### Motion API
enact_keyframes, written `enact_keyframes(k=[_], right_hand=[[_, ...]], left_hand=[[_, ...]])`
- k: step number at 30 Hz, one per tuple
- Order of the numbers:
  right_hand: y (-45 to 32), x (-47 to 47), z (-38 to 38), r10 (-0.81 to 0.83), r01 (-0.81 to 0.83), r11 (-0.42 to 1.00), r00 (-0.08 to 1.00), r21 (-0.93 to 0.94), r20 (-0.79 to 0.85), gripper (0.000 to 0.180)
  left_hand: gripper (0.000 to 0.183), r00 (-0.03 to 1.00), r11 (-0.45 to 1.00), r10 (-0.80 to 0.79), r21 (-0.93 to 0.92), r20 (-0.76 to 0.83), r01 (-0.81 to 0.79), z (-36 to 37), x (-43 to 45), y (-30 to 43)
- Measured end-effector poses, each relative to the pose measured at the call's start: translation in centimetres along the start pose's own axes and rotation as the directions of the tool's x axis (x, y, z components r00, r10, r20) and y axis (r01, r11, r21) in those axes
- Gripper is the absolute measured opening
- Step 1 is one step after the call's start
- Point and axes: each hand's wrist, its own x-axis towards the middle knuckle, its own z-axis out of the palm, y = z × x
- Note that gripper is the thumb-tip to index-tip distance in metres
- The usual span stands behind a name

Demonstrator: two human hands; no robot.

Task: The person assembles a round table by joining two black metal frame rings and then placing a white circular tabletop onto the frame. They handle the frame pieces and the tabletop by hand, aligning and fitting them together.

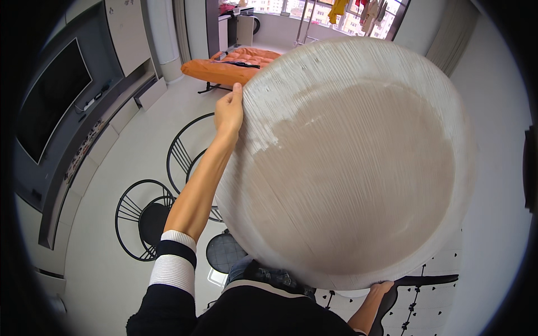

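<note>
A large round padded disc (pixel 349 176) with a finely creased, pale covering fills much of the view before me. Its rim looks whitish and shiny, and its middle is beige; I cannot tell exactly what it is. My left hand (pixel 229 110) grips the disc's left edge, thumb pointing up along the rim. At the lower edge, my right hand (pixel 382 287) holds the rim from below, its fingers partly hidden. The disc is raised in front of my body and covers the floor behind it.
Black wire-framed chairs (pixel 146 220) and a round black stool (pixel 225 252) stand on the pale floor. Beyond is an orange padded lounger (pixel 218 72). A television (pixel 54 101) hangs above a low cabinet (pixel 90 151) at left. A patterned mat (pixel 420 302) lies at lower right, beside a white wall (pixel 500 126).
</note>
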Motion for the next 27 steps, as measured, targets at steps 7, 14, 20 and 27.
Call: enact_keyframes(k=[7,14,20,27], right_hand=[[0.4,3.3,8.4,-0.048,0.05,0.996,0.998,-0.076,0.026,0.053],[3.3,7.5,18.7,-0.062,0.096,0.96,0.989,-0.265,0.134,0.052],[6.8,11.2,40.5,-0.009,0.331,0.792,0.846,-0.513,0.532,0.051],[14.0,0.5,73.0,0.206,0.798,0.576,0.07,-0.179,0.976,0.05]], left_hand=[[0.058,0.955,0.998,0.057,-0.006,-0.29,-0.061,0.3,4.8,1.5],[0.059,0.834,0.996,0.028,-0.06,-0.55,-0.072,0.4,10.5,-1.6],[0.054,0.755,0.981,-0.065,-0.182,-0.653,-0.073,2.8,15.7,-4.1],[0.041,0.538,0.864,-0.307,-0.467,-0.785,-0.189,3.2,20.5,-12.9]])
